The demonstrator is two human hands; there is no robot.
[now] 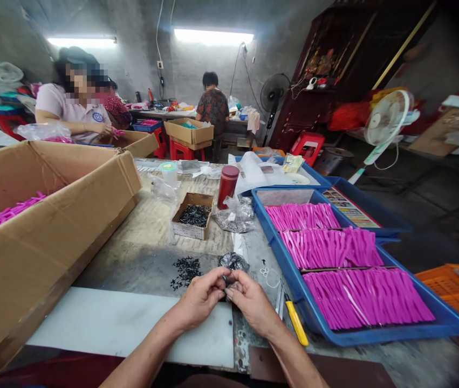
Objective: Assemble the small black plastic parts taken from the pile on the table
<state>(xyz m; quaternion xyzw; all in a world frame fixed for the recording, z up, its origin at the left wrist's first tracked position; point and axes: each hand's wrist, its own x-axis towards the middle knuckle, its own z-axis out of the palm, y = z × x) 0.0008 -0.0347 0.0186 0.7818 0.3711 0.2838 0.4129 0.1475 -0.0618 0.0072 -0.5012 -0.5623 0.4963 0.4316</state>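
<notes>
item: small black pieces (186, 271), 1 loose heap on the table (126, 267), just past the far edge of the white board (132, 318); similar dark pieces lay in 1 carton (191, 230) toward the table's far edge.
grip: left hand (199, 293) and right hand (252, 302) met in narrow pinches near the board's far right corner; what lay between was hidden, could not tell.
step, as judged: fine fingertip handling of 1 small part; next move called for steady, close control.
adjacent: 1 dark plastic bag (235, 261), just beyond the fingertips.
right edge of table: 1 yellow-handled screwdriver (296, 323); 1 blue tray (395, 335), holding 3 rows of pink strips (362, 299).
left edge: 1 large cardboard box (59, 231).
</notes>
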